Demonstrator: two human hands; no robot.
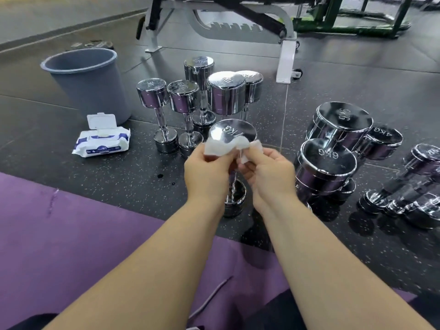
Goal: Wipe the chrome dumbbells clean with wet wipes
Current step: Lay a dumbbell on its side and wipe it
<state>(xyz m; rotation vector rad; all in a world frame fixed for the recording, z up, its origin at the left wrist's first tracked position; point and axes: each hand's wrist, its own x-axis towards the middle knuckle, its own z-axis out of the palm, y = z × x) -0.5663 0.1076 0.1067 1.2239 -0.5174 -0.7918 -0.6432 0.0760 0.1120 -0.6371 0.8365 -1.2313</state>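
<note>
We see both hands raised together over the rubber floor [123,179], just past the far edge of the purple mat [71,234]. The left hand [207,172] has its fingers [202,154] curled in and pinches the left part of a white wet wipe [220,146] against the thumb. The right hand [270,173] pinches the wipe's other end between thumb and fingertips, its remaining fingers loosely bent. The wipe is crumpled and drawn between the two hands, neither of which holds anything else.

Both forearms reach forward from the bottom edge of the view, wrists close together, backs of the hands turned up toward us.

The wipe sits right in front of the top head of an upright dumbbell [234,132] standing on the floor near the mat's edge. Whether it touches the chrome we cannot tell. The handle and lower head show between the wrists.

Behind it stands a cluster of chrome dumbbells [202,91], all on end. To the right, larger dumbbells [333,139] stand and lie on the floor. Toward the left a pack of wipes [102,142] lies with its lid flipped open, and a grey bin [88,79] stands just behind it. A bench frame [238,25] crosses the far side of the floor.
</note>
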